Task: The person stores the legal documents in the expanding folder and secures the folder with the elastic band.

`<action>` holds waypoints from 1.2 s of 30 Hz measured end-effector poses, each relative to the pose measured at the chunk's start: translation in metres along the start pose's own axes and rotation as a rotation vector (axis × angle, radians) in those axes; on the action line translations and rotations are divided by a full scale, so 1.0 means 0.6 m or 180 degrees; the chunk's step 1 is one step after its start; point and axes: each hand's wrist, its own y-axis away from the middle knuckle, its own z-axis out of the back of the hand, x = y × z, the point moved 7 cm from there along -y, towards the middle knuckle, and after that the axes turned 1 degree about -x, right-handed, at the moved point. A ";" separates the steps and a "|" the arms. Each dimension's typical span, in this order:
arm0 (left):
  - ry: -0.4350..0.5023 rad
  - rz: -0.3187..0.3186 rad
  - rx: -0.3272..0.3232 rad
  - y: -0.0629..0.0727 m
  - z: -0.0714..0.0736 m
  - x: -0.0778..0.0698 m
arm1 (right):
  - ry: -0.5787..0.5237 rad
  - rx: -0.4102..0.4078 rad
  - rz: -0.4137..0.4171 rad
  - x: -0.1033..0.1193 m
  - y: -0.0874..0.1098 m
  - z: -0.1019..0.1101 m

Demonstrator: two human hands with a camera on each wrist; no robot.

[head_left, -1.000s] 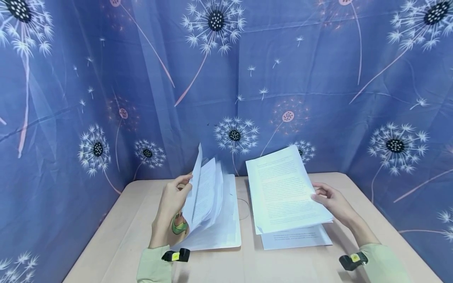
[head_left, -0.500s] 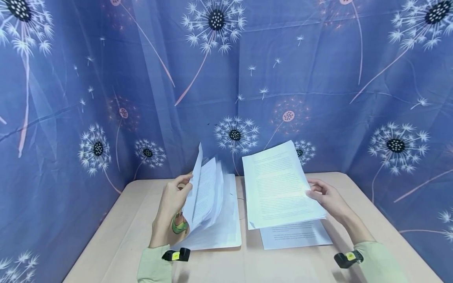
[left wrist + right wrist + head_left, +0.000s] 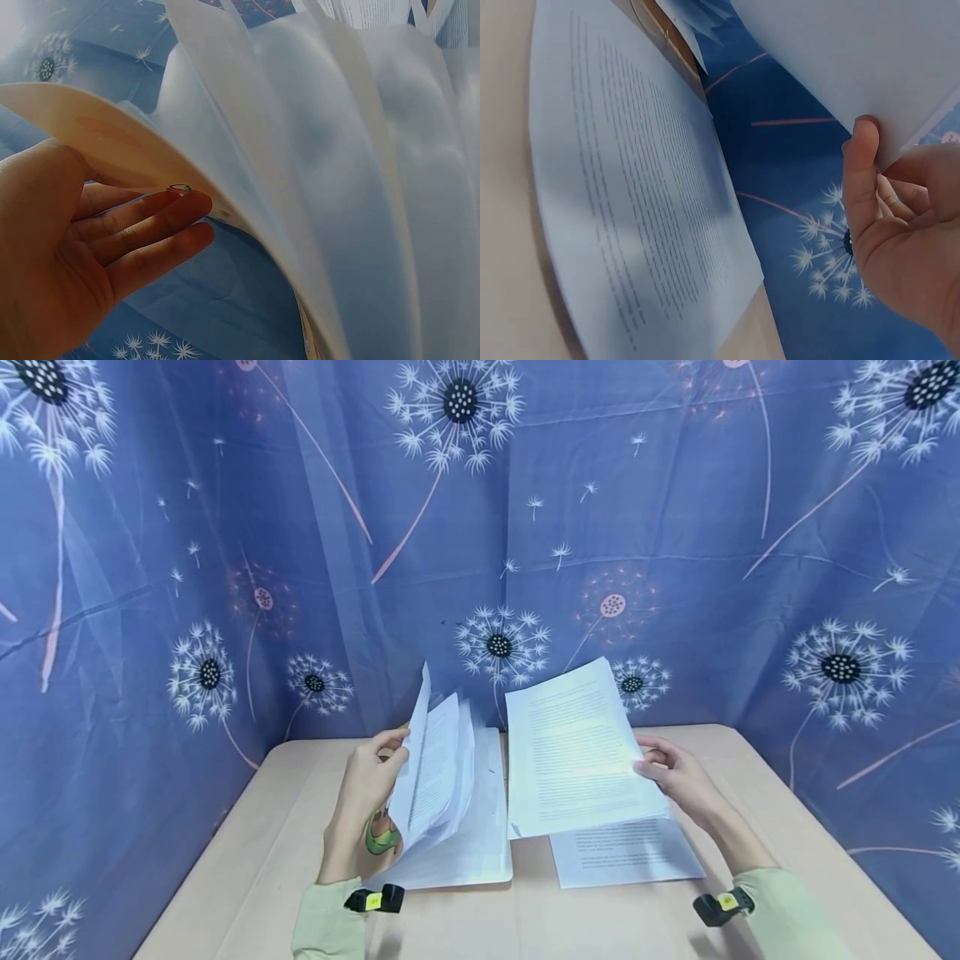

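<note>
A folder [image 3: 489, 827] with clear plastic sleeves [image 3: 322, 127] stands partly open at the left of the table. My left hand [image 3: 366, 783] pinches its raised cover [image 3: 90, 124], which has a coloured picture outside. Some printed pages [image 3: 435, 760] show among the lifted sleeves. On the right, my right hand [image 3: 678, 782] pinches the right edge of printed sheets [image 3: 573, 752], thumb in front. They are held tilted above the table, and how many there are I cannot tell. Beneath them another printed sheet [image 3: 626, 858] lies flat, its far part covered in the head view.
The pale table [image 3: 247, 860] has rounded far corners. A blue curtain [image 3: 420, 527] with dandelion prints hangs behind it and along both sides. Each wrist wears a black strap with a yellow label.
My right hand has carried the printed sheets leftward and slightly up, nearer the folder, uncovering more of the sheet on the table. The left hand and folder stay nearly still.
</note>
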 end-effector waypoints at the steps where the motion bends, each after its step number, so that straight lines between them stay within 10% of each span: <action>1: 0.0000 0.0004 -0.0004 0.000 0.000 -0.001 | -0.0006 0.0006 -0.0009 0.001 -0.001 -0.002; 36: -0.0074 -0.0001 -0.0035 -0.001 0.000 -0.001 | -0.0197 0.0114 -0.0176 0.009 -0.032 -0.068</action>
